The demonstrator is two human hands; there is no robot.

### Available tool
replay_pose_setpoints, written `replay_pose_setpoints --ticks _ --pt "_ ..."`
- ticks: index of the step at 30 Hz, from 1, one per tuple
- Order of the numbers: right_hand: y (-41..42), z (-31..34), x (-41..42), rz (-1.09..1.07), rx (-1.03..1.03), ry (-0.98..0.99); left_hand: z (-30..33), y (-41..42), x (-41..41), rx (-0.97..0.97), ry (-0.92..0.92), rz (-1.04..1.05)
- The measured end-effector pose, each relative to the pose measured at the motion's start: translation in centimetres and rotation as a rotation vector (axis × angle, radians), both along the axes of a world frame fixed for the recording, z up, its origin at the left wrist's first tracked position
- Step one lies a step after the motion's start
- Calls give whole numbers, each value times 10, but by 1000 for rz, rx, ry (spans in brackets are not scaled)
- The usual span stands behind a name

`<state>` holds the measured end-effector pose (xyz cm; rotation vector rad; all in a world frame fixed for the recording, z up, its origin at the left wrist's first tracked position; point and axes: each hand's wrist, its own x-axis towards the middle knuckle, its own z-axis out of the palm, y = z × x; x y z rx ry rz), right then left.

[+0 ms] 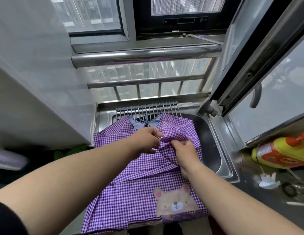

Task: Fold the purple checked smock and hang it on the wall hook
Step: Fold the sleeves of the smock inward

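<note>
Purple checked smock is lying long axis near-to-far across the sink, both hands pinching its right sleeve: left hand, right hand.

The smock is being shown in purple-and-white gingham check, with a tan bear patch sewn on it, pink on the ears and cheeks, pale blue on the muzzle. Its collar is being seen in fine blue-grey stripes, tied with a dark navy bow. The sink and the rack over it are being rendered in shiny steel grey. A bright yellow bottle is being spotted too, with an orange-red label and orange cap. The wall is being kept plain white.
</note>
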<state>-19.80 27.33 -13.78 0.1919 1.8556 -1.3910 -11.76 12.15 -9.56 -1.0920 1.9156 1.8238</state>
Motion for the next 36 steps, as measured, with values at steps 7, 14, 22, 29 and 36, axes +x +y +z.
replay_pose_setpoints --ticks 7,14,22,29,36 --pt "14 13 -11 -47 -267 -523 -6 7 -1 85 27 4" --pt "17 19 -20 -86 -398 -392 -5 0 5 42 -20 -10" --pt "9 35 3 123 21 444 9 0 8 72 60 138" --pt "2 13 31 944 234 1045 0 -2 17 225 205 386" --pt "-15 0 37 1348 483 1018 1 -20 46 312 103 231"
